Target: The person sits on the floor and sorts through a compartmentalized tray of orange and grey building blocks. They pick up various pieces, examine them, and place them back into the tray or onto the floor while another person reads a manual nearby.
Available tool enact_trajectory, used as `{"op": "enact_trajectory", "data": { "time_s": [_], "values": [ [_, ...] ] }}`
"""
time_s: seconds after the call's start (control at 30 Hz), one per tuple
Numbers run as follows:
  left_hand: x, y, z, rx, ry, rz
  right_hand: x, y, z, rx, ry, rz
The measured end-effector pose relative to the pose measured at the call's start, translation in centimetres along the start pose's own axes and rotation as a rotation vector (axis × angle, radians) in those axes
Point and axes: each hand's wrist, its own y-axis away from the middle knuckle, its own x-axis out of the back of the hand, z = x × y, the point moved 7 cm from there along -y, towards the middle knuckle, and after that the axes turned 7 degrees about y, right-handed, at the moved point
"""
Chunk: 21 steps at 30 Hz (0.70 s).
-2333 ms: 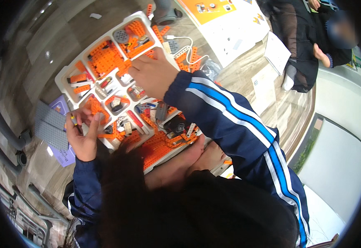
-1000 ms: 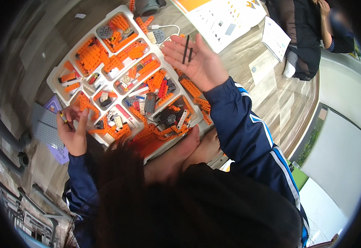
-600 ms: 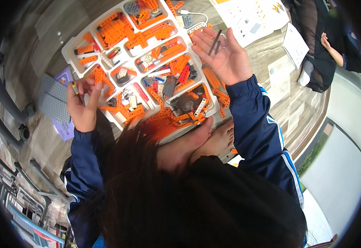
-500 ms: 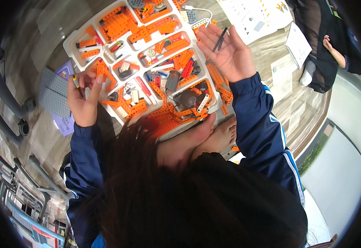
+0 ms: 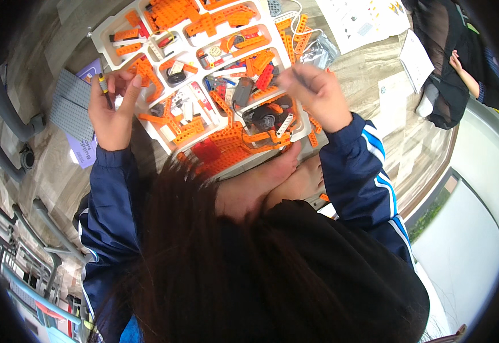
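Note:
My left hand (image 5: 112,114) is raised at the left side of the parts tray (image 5: 98,50), palm toward me. A slim dark rod with a yellow-and-grey end piece (image 5: 103,83) is held among its fingers; thumb and forefinger stand apart. Over the tray's right edge, my right hand (image 5: 321,94) is turned with its fingers curled inward. Motion blurs those fingertips. A dark streak of the black rods (image 5: 299,78) shows between thumb and fingers. The white tray's compartments hold orange beams (image 5: 172,16), red and white bricks, a grey motor block (image 5: 242,91) and cables.
Grey studded plates (image 5: 69,106) lie on a purple box at the left, near a chair's wheeled base (image 5: 26,154). Instruction sheets (image 5: 358,26), a booklet (image 5: 416,60) and a clear plastic bag (image 5: 319,52) are at the right. Another person's hand (image 5: 458,60) shows at far right.
My right hand has turned from an open palm with black rods on it to curled fingers, and sits slightly lower. My left hand keeps its hold, shifted a little down and left.

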Motion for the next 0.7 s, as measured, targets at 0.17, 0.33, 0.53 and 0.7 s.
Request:
{"op": "enact_trajectory", "data": {
  "time_s": [0.17,0.33,0.53,0.7],
  "values": [
    [-0.3,0.1,0.2,-0.051,0.044,0.001,-3.1,1.0,-1.6,0.511,0.841,-0.189],
    [-0.5,0.3,0.0,-0.062,-0.015,-0.014,-6.4,0.1,-0.4,0.567,1.285,-0.428],
    [-0.3,0.4,-0.1,-0.056,-0.077,0.023,-8.0,0.7,-1.5,0.693,1.227,-0.398],
    [-0.1,0.2,0.3,-0.068,0.022,0.004,-3.6,1.4,-3.2,0.571,0.747,-0.173]
  ]
}}
